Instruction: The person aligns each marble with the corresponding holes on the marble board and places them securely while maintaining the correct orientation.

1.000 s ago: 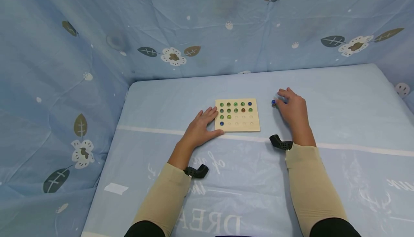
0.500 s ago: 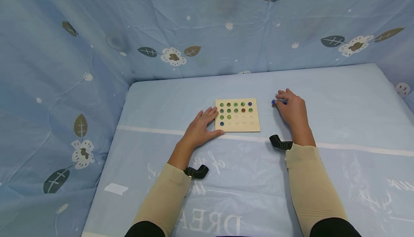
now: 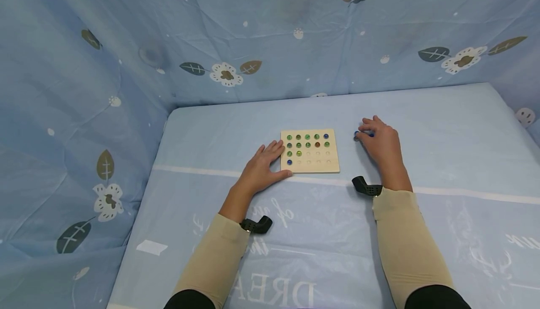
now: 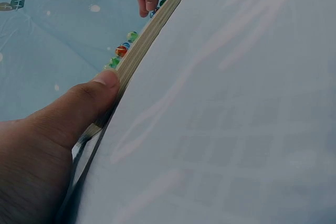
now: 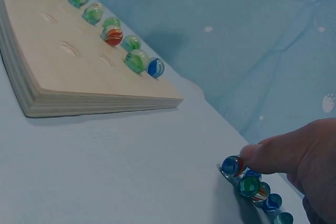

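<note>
A light wooden board [image 3: 314,168] lies on the table with glass marbles, mostly green, in the hollows of its two far rows and at its near left. Bare hollows show at its lower right. My left hand [image 3: 263,167] rests along the board's left side, fingers straight, thumb [image 4: 107,80] at the near edge. To the right of the board, my right hand [image 3: 383,144] is over a small cluster of loose marbles [image 5: 249,186]. Its thumb [image 5: 257,156] touches a blue and red marble [image 5: 231,166] at the cluster's left end. The other fingers are extended above the marbles, seemingly not around any.
A pale blue printed cloth [image 3: 287,252] covers the table. Patterned fabric [image 3: 278,32] hangs behind and to the left as walls. A white patch [image 3: 152,247] lies at the left. Black wrist devices [image 3: 366,186] sit on both wrists.
The right fingers have shifted slightly left and down, and the thumb has edged over the leftmost loose marble. The left hand and the board have stayed put.
</note>
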Available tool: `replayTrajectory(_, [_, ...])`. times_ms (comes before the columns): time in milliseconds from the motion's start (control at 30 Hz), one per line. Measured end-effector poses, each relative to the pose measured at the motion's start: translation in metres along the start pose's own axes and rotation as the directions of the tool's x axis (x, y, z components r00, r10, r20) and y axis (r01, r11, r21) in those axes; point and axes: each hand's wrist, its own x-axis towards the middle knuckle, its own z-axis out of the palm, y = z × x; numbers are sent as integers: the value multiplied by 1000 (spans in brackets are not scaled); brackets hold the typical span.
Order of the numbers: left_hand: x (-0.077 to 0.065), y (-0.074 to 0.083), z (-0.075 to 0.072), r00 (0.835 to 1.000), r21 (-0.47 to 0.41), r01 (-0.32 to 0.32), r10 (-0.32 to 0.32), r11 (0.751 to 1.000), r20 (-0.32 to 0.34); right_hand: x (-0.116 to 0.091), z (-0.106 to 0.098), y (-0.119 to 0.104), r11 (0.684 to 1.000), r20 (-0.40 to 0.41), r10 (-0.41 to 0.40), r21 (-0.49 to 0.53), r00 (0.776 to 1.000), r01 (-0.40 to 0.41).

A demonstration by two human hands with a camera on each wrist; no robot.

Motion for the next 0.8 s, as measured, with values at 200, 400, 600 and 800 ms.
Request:
replayTrajectory(200, [0, 1, -1, 1000, 1, 1, -1, 1000, 1, 1, 0, 0, 1000, 30, 23, -1, 999, -23])
replayTrajectory(400, [-1, 1, -1, 1000, -1, 0, 0, 1000, 3, 2, 0, -1, 999, 55, 43, -1, 998, -43])
replayTrajectory(600, [0, 1, -1, 1000, 3, 3, -4, 1000, 5, 0, 0, -1, 999, 77, 37, 2, 996, -38])
replayTrajectory(800, [0, 1, -1, 1000, 6, 9, -9, 1000, 3, 0, 1, 0, 1000, 89, 24, -12, 996, -23])
